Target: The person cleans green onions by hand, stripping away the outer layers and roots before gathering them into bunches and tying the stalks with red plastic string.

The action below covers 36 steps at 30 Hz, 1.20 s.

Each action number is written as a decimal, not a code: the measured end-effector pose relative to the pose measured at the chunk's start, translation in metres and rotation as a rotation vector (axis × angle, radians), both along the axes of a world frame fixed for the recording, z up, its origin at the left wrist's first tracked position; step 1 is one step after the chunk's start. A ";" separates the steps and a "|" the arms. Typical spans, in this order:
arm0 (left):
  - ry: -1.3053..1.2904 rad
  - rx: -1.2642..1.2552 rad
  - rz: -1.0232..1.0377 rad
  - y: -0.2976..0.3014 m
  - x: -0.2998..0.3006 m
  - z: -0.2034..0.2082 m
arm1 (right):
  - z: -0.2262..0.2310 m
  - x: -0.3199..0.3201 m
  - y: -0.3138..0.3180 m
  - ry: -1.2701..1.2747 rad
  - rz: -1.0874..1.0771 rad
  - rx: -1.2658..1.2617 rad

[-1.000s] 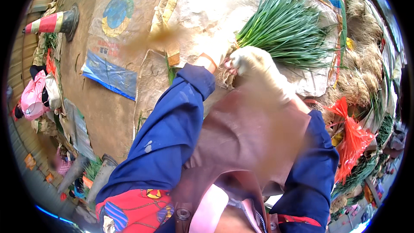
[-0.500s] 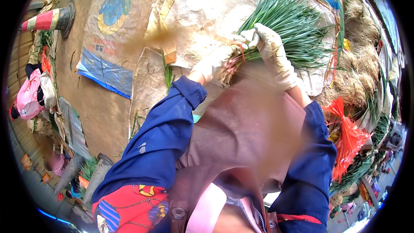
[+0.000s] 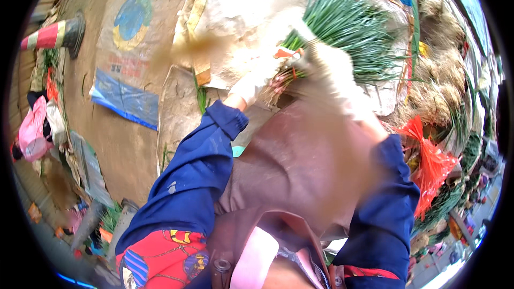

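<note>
A bunch of green onions [image 3: 353,29] lies across the sacking in front of me, long green leaves fanned away to the right. Its reddish bases and pale roots point toward my left hand [image 3: 256,81], which wears a white glove and is closed around the base end. A thin red tie circles the stalks there, and an orange-red strip [image 3: 286,52] shows just above the fingers. Over the near side of the bunch is my right hand [image 3: 332,67], also gloved in white; motion smears its fingers, and whether they grip anything is hidden.
Flattened woven sacks [image 3: 128,48] cover the ground. To the right lie bundles with dry, straw-coloured roots [image 3: 436,59] and a cluster of red plastic ties [image 3: 428,163]. A striped traffic cone [image 3: 59,35] lies at the far left, near a person in pink [image 3: 33,128].
My right hand has gone from a clear pinch at the tie to a fast, blurred movement beside the bunch. My left hand stays on the base end, and the whole view has shifted slightly.
</note>
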<state>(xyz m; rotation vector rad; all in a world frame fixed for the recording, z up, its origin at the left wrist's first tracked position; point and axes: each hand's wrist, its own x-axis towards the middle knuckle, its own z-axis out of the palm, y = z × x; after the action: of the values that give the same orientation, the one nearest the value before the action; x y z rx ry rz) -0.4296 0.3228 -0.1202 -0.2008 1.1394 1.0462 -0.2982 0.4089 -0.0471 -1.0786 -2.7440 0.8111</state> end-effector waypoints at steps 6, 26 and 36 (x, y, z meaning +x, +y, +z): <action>0.108 0.377 0.056 -0.005 0.008 -0.058 | -0.108 -0.010 -0.021 0.631 -0.433 -1.022; 0.233 0.381 -0.952 0.049 -0.067 -0.044 | -0.015 -0.061 0.048 0.958 -0.255 -0.979; 1.774 0.045 -0.652 -0.007 -0.018 -0.084 | -0.134 -0.041 0.096 1.002 -0.464 -1.053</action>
<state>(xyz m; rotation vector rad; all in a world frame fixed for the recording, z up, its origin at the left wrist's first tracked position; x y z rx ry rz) -0.4476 0.3162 -0.2045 1.3229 2.4521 0.4465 -0.3393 0.5051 -0.1811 -0.8995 -1.1243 2.0196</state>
